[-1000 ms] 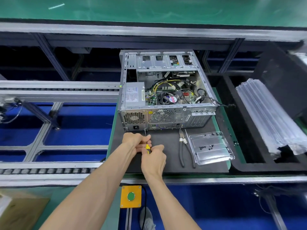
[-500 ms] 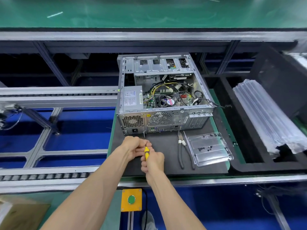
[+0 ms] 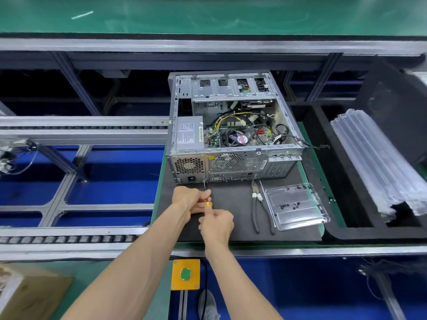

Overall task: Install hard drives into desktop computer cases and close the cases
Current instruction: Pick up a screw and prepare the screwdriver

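Note:
An open desktop computer case (image 3: 233, 165) lies on its side on a dark mat (image 3: 233, 204), its rear panel facing me and its inside exposed from above. A yellow-handled screwdriver (image 3: 208, 203) points at the lower edge of the rear panel, near the power supply. My left hand (image 3: 190, 199) pinches the thin shaft just behind the tip. My right hand (image 3: 217, 224) grips the handle, which is mostly hidden in the fingers. The drive bays (image 3: 231, 88) sit at the far end of the case.
Grey pliers (image 3: 260, 204) lie on the mat right of my hands. Beside them is a clear plastic tray (image 3: 295, 206) with several small screws. A black foam bin (image 3: 360, 204) holding clear packaging is at the right. A conveyor rail runs on the left, a green button box below.
Both hands stay on the screwdriver at the rear panel, the right hand shifting slightly on the handle. The view has drifted a little.

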A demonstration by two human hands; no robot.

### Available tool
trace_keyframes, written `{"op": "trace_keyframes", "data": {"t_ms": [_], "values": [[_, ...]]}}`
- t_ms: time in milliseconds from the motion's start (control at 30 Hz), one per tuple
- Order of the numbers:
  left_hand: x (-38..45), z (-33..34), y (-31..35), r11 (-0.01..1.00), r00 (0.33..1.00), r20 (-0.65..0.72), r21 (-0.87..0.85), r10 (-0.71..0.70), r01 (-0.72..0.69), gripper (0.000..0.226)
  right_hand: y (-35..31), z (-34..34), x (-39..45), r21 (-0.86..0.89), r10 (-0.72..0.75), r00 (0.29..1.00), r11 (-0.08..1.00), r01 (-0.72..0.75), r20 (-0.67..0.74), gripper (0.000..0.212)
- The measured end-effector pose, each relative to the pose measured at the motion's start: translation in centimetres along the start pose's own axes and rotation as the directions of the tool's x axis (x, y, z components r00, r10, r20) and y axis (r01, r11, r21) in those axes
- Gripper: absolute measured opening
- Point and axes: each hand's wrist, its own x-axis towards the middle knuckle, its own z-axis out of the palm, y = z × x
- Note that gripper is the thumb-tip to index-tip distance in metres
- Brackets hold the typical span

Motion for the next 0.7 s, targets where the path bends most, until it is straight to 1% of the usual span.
{"op": "trace_keyframes", "data": {"t_ms": [67, 100, 167, 200, 233, 267, 300, 333, 367, 400, 433, 467, 500, 533, 567, 600, 633, 667, 700], "values": [[-0.2, -0.1, -0.2, 1.0, 1.0, 0.019, 0.001, 0.002, -0.002, 0.008, -0.3, -0.4, 0.4, 0.212, 0.145, 0.988, 0.965, -0.154, 0.06, 0.035], [-0.3, -0.1, -0.2, 1.0, 0.999, 0.039, 0.005, -0.006, 0.006, 0.01, -0.6, -0.7, 0.6, 0.279, 0.2, 0.976, 0.935, -0.217, 0.091, 0.036], [-0.5, -0.1, -0.3, 1.0, 0.997, 0.07, 0.02, -0.022, 0.02, 0.017, -1.0, -1.0, 0.9, 0.303, 0.239, 0.962, 0.914, -0.27, 0.136, 0.038], [-0.6, -0.1, -0.2, 1.0, 0.997, 0.07, 0.021, -0.024, 0.023, 0.019, -1.1, -1.1, 0.8, 0.262, 0.215, 0.966, 0.933, -0.246, 0.143, 0.039], [-0.6, 0.1, -0.1, 1.0, 0.998, 0.054, 0.018, -0.022, 0.021, 0.019, -1.2, -1.1, 0.7, 0.157, 0.156, 0.979, 0.972, -0.175, 0.131, 0.04], [-0.5, 0.2, 0.0, 1.0, 0.999, 0.033, 0.006, -0.017, 0.017, 0.019, -1.3, -1.0, 0.6, -0.02, 0.06, 0.993, 0.998, -0.059, 0.105, 0.042], [-0.5, 0.3, 0.1, 1.0, 1.0, 0.014, -0.022, -0.014, 0.015, 0.018, -1.2, -1.0, 0.4, -0.235, -0.059, 0.995, 0.969, 0.077, 0.083, 0.042], [-0.5, 0.4, 0.1, 0.999, 1.0, 0.003, -0.05, -0.013, 0.013, 0.018, -0.9, -1.0, 0.2, -0.417, -0.176, 0.982, 0.889, 0.191, 0.074, 0.037], [-0.5, 0.4, 0.0, 0.998, 1.0, -0.003, -0.064, -0.012, 0.011, 0.018, -0.8, -0.9, -0.2, -0.522, -0.266, 0.961, 0.81, 0.267, 0.079, 0.03], [-0.5, 0.4, -0.1, 0.998, 1.0, -0.003, -0.065, -0.009, 0.009, 0.017, -0.7, -0.9, -0.6, -0.575, -0.327, 0.941, 0.756, 0.313, 0.082, 0.025], [-0.5, 0.4, -0.2, 0.998, 1.0, 0.001, -0.064, -0.008, 0.008, 0.017, -0.5, -0.8, -0.8, -0.608, -0.368, 0.926, 0.718, 0.34, 0.083, 0.022], [-0.6, 0.4, -0.2, 0.998, 1.0, 0.006, -0.066, -0.007, 0.008, 0.016, -0.4, -0.7, -0.8, -0.621, -0.387, 0.919, 0.702, 0.347, 0.077, 0.019], [-0.5, 0.3, -0.3, 0.997, 1.0, 0.009, -0.072, -0.008, 0.008, 0.014, -0.3, -0.6, -0.7, -0.604, -0.385, 0.921, 0.72, 0.341, 0.061, 0.017], [-0.4, 0.3, -0.3, 0.997, 1.0, 0.012, -0.08, -0.008, 0.009, 0.011, -0.3, -0.6, -0.6, -0.562, -0.354, 0.934, 0.766, 0.311, 0.035, 0.017], [-0.4, 0.3, -0.4, 0.996, 1.0, 0.016, -0.085, -0.007, 0.008, 0.009, -0.3, -0.7, -0.4, -0.48, -0.301, 0.954, 0.836, 0.267, 0.007, 0.019], [-0.4, 0.2, -0.4, 0.996, 1.0, 0.023, -0.085, -0.003, 0.005, 0.007, -0.4, -0.7, -0.1, -0.335, -0.223, 0.975, 0.919, 0.207, -0.009, 0.023], [-0.4, 0.2, -0.5, 0.997, 0.999, 0.034, -0.077, 0.002, 0.001, 0.005, -0.5, -0.7, 0.1, -0.144, -0.104, 0.995, 0.984, 0.103, 0.004, 0.027], [-0.4, 0.1, -0.6, 0.998, 0.999, 0.049, -0.066, 0.008, -0.005, 0.005, -0.7, -0.7, 0.2, 0.043, 0.032, 0.998, 0.999, -0.034, 0.054, 0.03], [-0.3, 0.1, -0.6, 0.999, 0.998, 0.062, -0.05, 0.011, -0.008, 0.006, -0.8, -0.8, 0.3, 0.184, 0.136, 0.983, 0.97, -0.157, 0.123, 0.03]]}}
